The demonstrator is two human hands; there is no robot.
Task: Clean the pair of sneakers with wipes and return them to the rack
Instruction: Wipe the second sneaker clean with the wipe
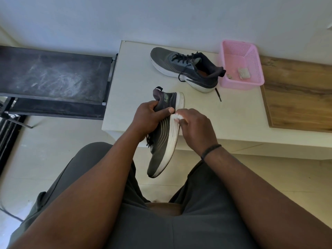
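The dark rack [53, 76] is standing at the left, its top shelf dusty and bare, just beside the white table [239, 112] where the work is going on. On that table the second sneaker [186, 69] is lying on its side near the far edge, laces trailing, its heel touching a pink basket [241, 64] that is holding a few scraps. Over the table's near edge, above the lap, the held sneaker [164, 133] is being turned sole-side right, toe pointing down toward the person. The left hand [150, 116] is gripping it at the heel collar, fingers curled inside the opening and thumb pressing across the outer side. The right hand [195, 125] is pinching a small bunched white wipe [175, 117] and pressing it against the white midsole near the heel. The shoe is looking light, its knit upper soft and yielding, its foam sole firm; the stiffer heel seems the surest hold, while the damp wipe is likely tearing easily under hard scrubbing.
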